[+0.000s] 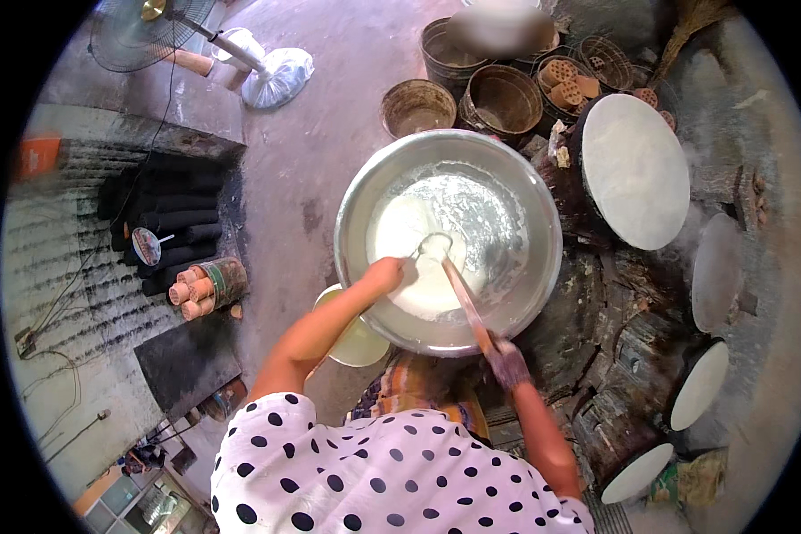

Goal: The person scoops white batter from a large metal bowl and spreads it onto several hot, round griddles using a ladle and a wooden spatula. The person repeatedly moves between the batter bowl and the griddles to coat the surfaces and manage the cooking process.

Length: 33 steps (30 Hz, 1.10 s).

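Note:
A wide metal basin [541, 233] stands before me, with a thick white batter or dough [427, 294] in its left and lower part. My left hand [385, 274] is over the basin's left side, closed on what looks like the handle of a round-rimmed ladle [435, 244]; its bowl is down at the white mass. My right hand [506, 364], in a dark purple glove, grips a long wooden paddle [466, 294] at the near right rim. The paddle slants down to the left, and its far end meets the ladle. Below my left forearm, a pale bucket [360, 344] is partly hidden.
Round white-topped steamers [635, 170] stand along the right, with steam nearby. Several dark buckets [418, 109] are beyond the basin, one holding perforated bricks [564, 83]. At left are stacked black charcoal cylinders [180, 200], a bundle of pinkish cylinders [200, 290] and a standing fan [153, 33].

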Tool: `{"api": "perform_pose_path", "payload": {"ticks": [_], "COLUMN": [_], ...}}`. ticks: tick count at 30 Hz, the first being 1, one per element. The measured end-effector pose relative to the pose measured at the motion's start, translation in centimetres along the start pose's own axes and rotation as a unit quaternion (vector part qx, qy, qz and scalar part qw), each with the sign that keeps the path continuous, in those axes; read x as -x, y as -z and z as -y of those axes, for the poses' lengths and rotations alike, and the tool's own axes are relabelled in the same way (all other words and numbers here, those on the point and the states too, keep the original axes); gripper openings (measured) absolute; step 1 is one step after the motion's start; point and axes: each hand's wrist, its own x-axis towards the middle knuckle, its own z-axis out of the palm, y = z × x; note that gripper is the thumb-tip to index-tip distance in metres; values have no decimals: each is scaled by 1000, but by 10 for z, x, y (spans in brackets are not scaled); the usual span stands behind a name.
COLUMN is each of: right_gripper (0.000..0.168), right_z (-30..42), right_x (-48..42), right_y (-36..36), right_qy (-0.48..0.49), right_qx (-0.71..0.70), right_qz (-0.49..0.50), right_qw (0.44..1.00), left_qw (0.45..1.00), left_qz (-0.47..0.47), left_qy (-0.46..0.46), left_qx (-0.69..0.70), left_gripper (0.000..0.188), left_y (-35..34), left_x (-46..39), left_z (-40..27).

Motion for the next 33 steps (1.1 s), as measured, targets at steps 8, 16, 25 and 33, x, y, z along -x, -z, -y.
{"api": "perform_pose_path", "payload": {"ticks": [8,16,25,33], "right_gripper": [43,30,43,44], "right_z": [-3,-35,74,183], "right_x": [-31,11,141,214], "right_y": [-31,-80,-28,65], "right_qy": [-255,-123,91,270], "right_qx": [-417,-225,-284,-315], "right_qz": [70,12,-17,-93], "right_qw": [870,966,954,905], "left_qw": [985,763,754,802], "left_qz": [-143,50,-53,-196], "left_qy": [83,155,-60,-250], "left_qx": [-36,625,652,506], "left_gripper": [32,28,35,36], "left_y": [-37,-105,63,200], "left_x": [-16,31,246,346], "left_z": [-19,-40,-170,-222]}}
